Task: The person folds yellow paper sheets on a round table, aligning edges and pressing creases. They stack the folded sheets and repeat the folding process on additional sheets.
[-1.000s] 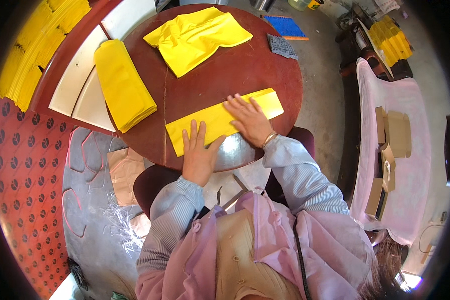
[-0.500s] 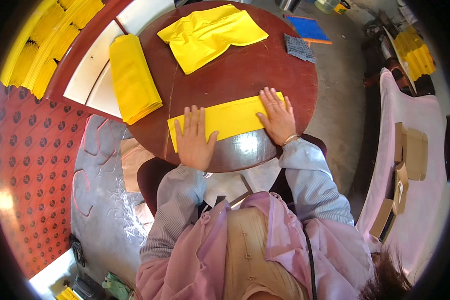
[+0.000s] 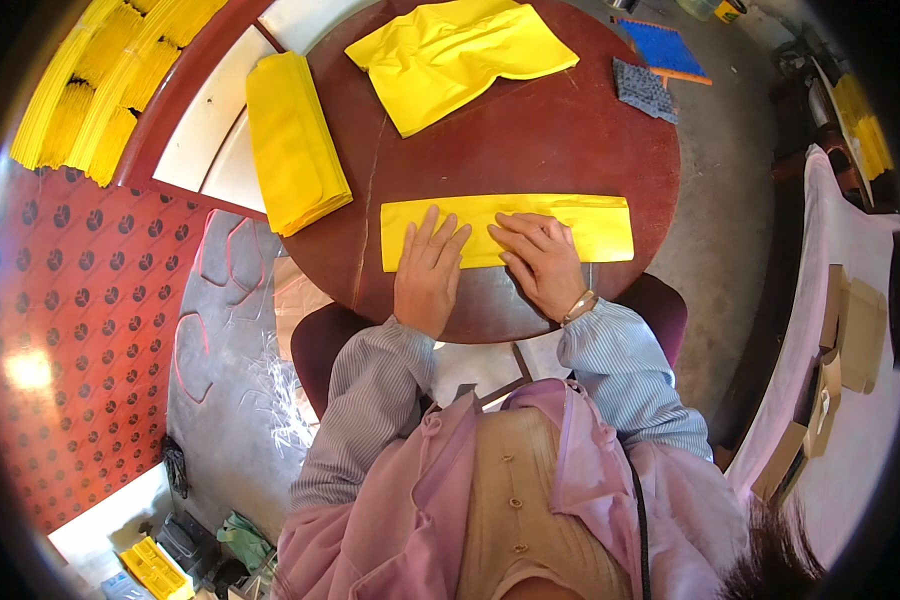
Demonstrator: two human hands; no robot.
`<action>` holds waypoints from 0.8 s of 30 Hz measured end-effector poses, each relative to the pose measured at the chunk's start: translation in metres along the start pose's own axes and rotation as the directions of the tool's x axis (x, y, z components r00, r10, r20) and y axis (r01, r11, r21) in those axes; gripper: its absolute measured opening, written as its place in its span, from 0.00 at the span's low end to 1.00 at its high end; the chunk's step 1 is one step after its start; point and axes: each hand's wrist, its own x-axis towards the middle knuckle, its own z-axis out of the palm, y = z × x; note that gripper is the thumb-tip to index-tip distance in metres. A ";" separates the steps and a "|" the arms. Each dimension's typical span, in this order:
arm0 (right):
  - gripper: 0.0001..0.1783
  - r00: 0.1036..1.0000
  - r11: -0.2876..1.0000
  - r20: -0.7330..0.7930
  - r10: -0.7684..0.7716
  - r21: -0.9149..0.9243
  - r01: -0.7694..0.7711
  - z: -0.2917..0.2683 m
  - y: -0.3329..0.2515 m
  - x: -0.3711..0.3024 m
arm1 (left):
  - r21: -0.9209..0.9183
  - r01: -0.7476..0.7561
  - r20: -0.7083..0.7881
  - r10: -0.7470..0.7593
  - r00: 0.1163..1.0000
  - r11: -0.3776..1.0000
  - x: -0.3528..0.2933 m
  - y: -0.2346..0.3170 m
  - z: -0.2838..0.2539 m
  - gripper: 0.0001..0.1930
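Observation:
A yellow sheet folded into a long strip point(image 3: 598, 228) lies crosswise near the front of the round table; whether it is cloth or plastic I cannot tell. My left hand point(image 3: 431, 272) rests on its left half, fingers stretched out and pointing away from me. On its middle lies my right hand point(image 3: 547, 262), fingers extended and slanting leftward. Both hands are open, palms down, with a small gap between them. Farther back is a loose, creased yellow sheet point(image 3: 460, 58). At the left stands a pile of folded yellow pieces point(image 3: 295, 145).
The dark red round table point(image 3: 510, 155) has a grey textured pad point(image 3: 643, 88) at its right edge, near a blue panel with orange edging point(image 3: 663, 50). Stacked yellow bundles point(image 3: 75, 100) sit far left. Cardboard boxes point(image 3: 860, 335) lie on pink cloth at right.
My hands have moved inward from the strip's two ends, closer together. The strip now lies straighter across the table. The whole view has shifted slightly.

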 end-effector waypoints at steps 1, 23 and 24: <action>0.19 1.000 1.000 0.016 0.012 0.018 -0.012 -0.001 0.001 -0.001 | -0.028 0.033 -0.019 -0.034 0.999 0.999 -0.004 0.001 0.001 0.23; 0.13 0.992 0.988 0.009 0.122 0.093 -0.123 -0.016 -0.004 -0.008 | -0.226 0.078 -0.151 -0.114 0.982 0.971 -0.013 0.005 -0.019 0.22; 0.12 0.990 0.983 0.001 0.138 0.121 -0.137 -0.018 -0.002 -0.012 | -0.237 0.092 -0.149 -0.129 0.980 0.967 -0.018 0.004 -0.021 0.21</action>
